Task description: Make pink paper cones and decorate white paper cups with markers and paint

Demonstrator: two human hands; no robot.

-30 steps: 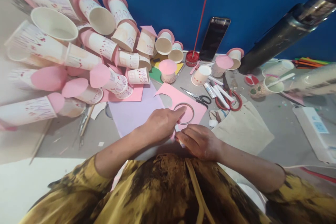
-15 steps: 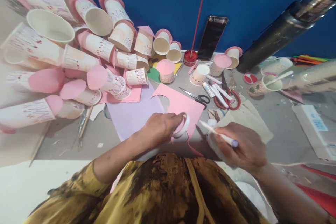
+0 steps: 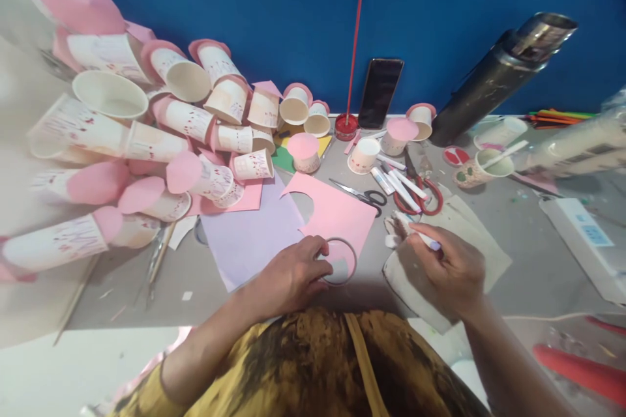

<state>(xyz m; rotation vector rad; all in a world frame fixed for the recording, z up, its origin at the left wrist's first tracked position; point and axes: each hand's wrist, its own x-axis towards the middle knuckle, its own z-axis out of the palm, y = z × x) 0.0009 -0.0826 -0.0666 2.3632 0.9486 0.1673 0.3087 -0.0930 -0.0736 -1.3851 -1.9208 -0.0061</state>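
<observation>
My left hand [image 3: 299, 273] pinches the near-left side of a thin ring [image 3: 354, 260], perhaps a tape roll. The ring now lies almost level over the lower edge of a pink sheet of paper [image 3: 337, 208] that has a round piece cut out of it. My right hand [image 3: 452, 267] is closed around a white marker [image 3: 424, 235] with a purple end, above a pale cloth [image 3: 482, 254]. The marker's tip points up and left, away from the ring. Beneath the pink sheet's left side lies a lilac sheet [image 3: 249, 234].
Decorated paper cups [image 3: 161, 137] with pink tops crowd the left. Black scissors [image 3: 364, 197], several markers [image 3: 398, 186] and red-handled scissors [image 3: 430, 199] lie ahead. A phone [image 3: 381, 94] and dark flask [image 3: 489, 91] stand against the blue wall. A white box [image 3: 580, 241] lies right.
The ring went from tilted up in my left hand to nearly level, lower down. My right hand with the marker has moved slightly, its tip farther from the ring. The view has tilted up.
</observation>
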